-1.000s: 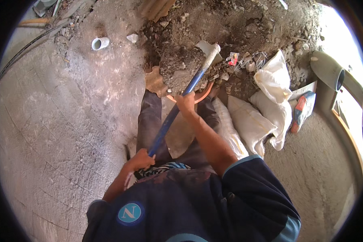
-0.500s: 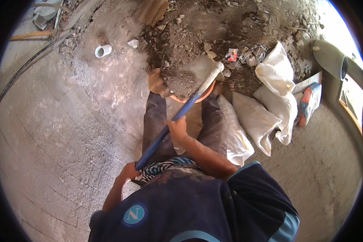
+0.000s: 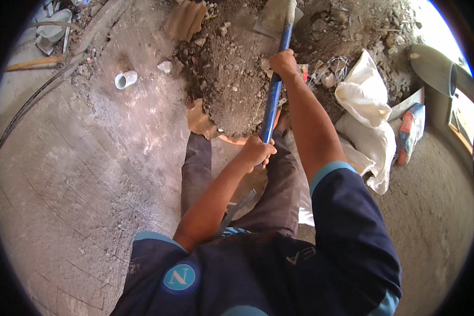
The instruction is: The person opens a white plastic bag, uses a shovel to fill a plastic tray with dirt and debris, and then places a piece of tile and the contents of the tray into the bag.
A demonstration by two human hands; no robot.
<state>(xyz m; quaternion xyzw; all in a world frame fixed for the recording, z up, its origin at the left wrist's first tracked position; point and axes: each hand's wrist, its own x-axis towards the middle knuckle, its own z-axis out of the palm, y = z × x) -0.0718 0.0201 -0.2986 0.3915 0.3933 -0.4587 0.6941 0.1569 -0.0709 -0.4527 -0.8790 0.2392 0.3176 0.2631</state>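
Observation:
Both my hands are closed round the blue handle [image 3: 273, 100] of a hoe. My left hand [image 3: 257, 151] grips its near end, above my knees. Farther up, my right hand [image 3: 283, 63] holds the shaft with that arm stretched forward. The hoe's flat grey blade [image 3: 271, 20] lies at the top of the view, against the heap of soil and rubble [image 3: 231, 68]. Between my feet stands an orange-rimmed tub [image 3: 233, 140], partly hidden by my arms and legs; how full it is I cannot make out.
White sacks [image 3: 366, 95] lie to my right, beside a red-and-blue package [image 3: 410, 131] and a large grey pipe [image 3: 432, 71]. On the left are a short white pipe piece [image 3: 125, 79] and a black hose [image 3: 29, 97]. Brown broken sheet pieces [image 3: 187, 21] lie by the heap.
The hoe has swung forward from above the tub to the far part of the heap. My right arm has stretched out, and my left hand has come up from my hip toward the tub.

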